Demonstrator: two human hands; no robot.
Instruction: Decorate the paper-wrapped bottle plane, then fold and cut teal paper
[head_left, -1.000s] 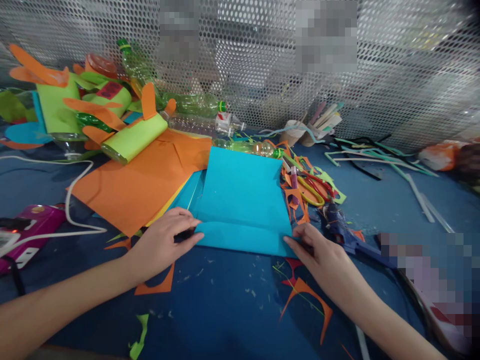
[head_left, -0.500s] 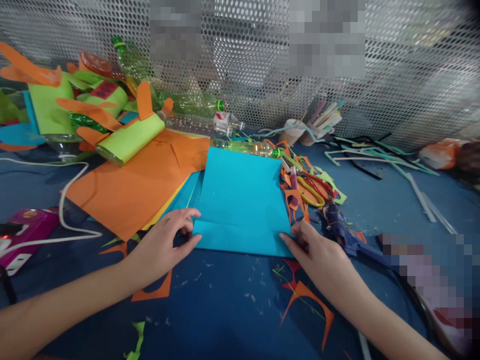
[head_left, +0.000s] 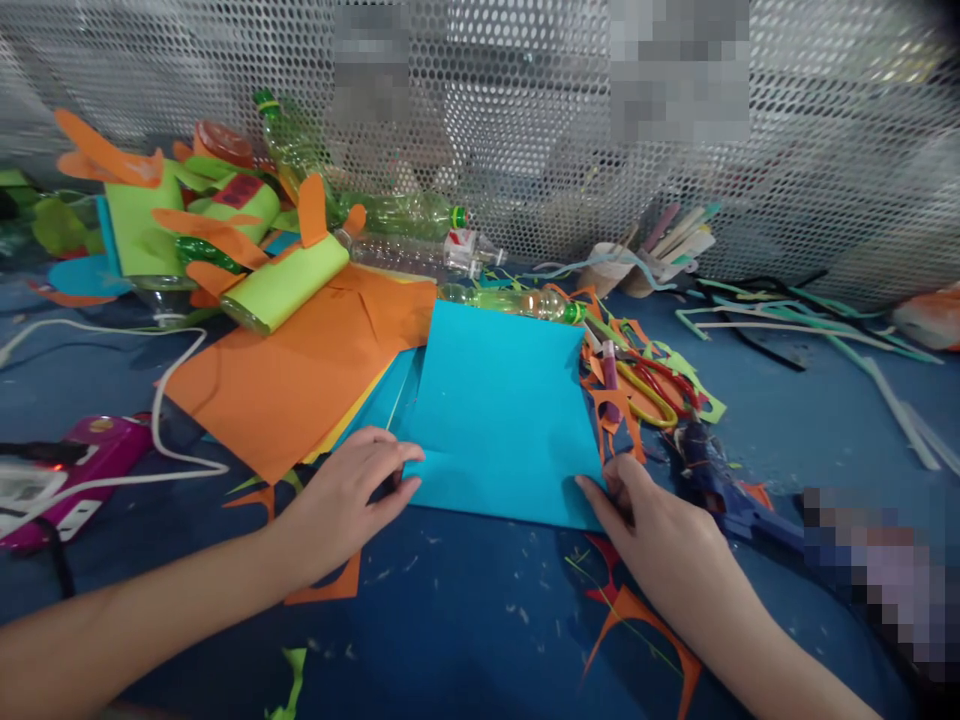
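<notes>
A sheet of bright blue paper (head_left: 504, 405) lies in front of me on the dark blue table. At its lower left edge, my left hand (head_left: 367, 492) pinches the paper between thumb and fingers. My right hand (head_left: 643, 512) grips the lower right edge the same way, its thumb on top of the sheet. To the left, orange paper (head_left: 292, 380) lies over yellow and blue sheets, with a bottle wrapped in light green paper (head_left: 289, 287) on top. Right of the sheet are scissors with yellow and red handles (head_left: 649, 395) and a purple-capped glue stick (head_left: 610, 375) among orange scraps.
A blue glue gun (head_left: 720, 490) lies near my right hand. A magenta power strip (head_left: 97, 470) with a white cord sits at left. Plastic bottles (head_left: 409, 215) line the perforated metal screen (head_left: 517, 120). Cups of sticks (head_left: 637, 275) and thin strips (head_left: 795, 320) are behind right.
The whole scene has shifted right in the view as the camera turned left. Both hands keep their hold on the blue paper, and the crease near its lower edge shows less clearly.
</notes>
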